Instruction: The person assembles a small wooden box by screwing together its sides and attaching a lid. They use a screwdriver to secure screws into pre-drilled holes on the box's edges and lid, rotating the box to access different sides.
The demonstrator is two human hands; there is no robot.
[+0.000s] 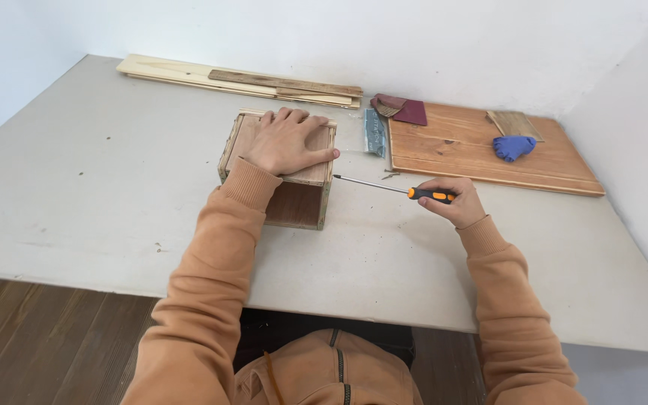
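Now, left hand: your left hand (288,139) lies flat, palm down and fingers spread, on top of the wooden box (279,171); it presses on the lid and grips nothing.
Right hand: your right hand (453,201) is closed around the orange-and-black handle of the screwdriver (395,189), well to the right of the box.
Screwdriver: its thin metal shaft points left, and the tip sits just beside the box's upper right edge; whether it touches the wood you cannot tell.
Wooden box: it stands near the middle of the grey table (99,187), its open side facing you.
Hinge: a small metal hinge (373,132) lies just right of the box, against the left edge of the brown wooden board (481,150).
On the board: a dark red sheet (409,112) at its left corner, a blue glove (513,146) and a small wooden piece (514,124) toward the right.
Far edge: long pale wooden slats (241,82) lie stacked along the wall.
Sleeves: both your arms wear orange sleeves.
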